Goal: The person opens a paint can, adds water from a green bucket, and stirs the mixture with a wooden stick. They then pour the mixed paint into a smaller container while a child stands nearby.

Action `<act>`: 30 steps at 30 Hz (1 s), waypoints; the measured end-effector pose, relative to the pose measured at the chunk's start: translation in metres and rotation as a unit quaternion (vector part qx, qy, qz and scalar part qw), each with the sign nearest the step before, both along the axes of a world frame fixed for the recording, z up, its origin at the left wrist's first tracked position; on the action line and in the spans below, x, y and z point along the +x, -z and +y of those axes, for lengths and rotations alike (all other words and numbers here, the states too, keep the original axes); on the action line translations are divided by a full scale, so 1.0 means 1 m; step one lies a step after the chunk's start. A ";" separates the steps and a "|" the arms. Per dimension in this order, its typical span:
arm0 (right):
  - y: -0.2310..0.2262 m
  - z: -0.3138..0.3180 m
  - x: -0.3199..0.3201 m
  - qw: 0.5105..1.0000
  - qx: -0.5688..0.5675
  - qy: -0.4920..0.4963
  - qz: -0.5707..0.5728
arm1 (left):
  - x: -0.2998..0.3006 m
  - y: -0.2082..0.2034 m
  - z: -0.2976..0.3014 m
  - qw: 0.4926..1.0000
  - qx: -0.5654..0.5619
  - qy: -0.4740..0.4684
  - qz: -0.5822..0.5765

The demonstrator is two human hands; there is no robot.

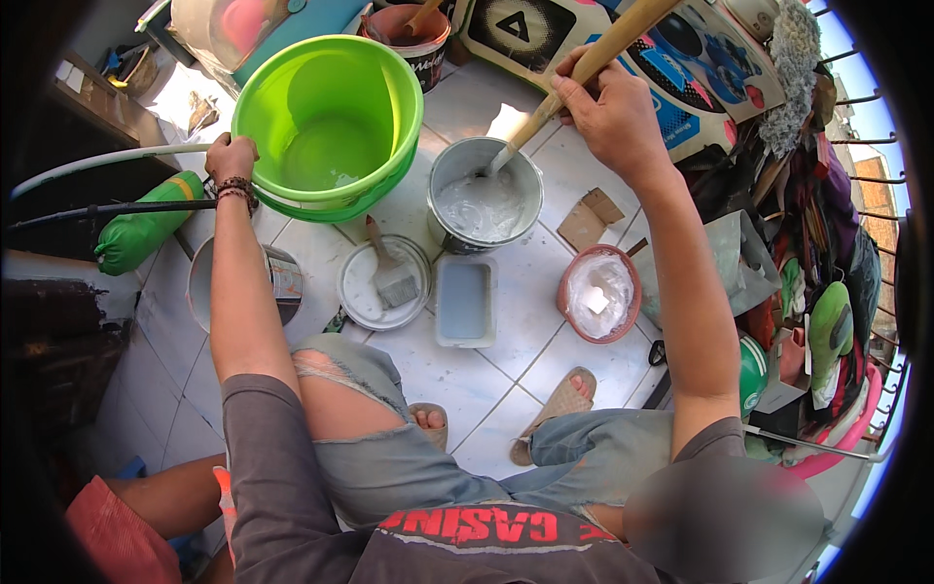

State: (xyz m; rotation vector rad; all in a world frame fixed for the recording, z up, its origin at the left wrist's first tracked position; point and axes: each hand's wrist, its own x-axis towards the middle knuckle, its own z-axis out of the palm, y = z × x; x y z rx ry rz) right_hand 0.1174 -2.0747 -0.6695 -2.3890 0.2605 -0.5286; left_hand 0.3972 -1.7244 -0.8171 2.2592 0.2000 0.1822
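Head view: my R hand (618, 112) is clasping a pole (620, 41) in grey mix (475, 212), prob. best stirred slowly; L hand (233, 161) is curling by green tub (384, 92), hold unclear.

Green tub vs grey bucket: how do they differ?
The green tub is bright; the grey bucket is dull. The green tub looks wider than the grey bucket. The grey bucket has a wooden stick in it; the green tub has none. Both are round and open-topped.
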 end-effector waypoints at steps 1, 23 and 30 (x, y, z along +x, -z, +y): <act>-0.004 -0.003 -0.001 0.999 -0.031 0.018 0.014 | -0.002 0.004 0.005 1.000 -0.009 -0.010 0.011; -0.006 0.031 -0.025 0.976 0.213 0.046 0.009 | -0.139 -0.059 -0.100 0.951 -0.258 -0.027 -0.170; 0.004 0.014 -0.038 0.985 0.113 0.122 -0.036 | -0.209 -0.018 -0.118 0.878 -0.455 0.012 0.149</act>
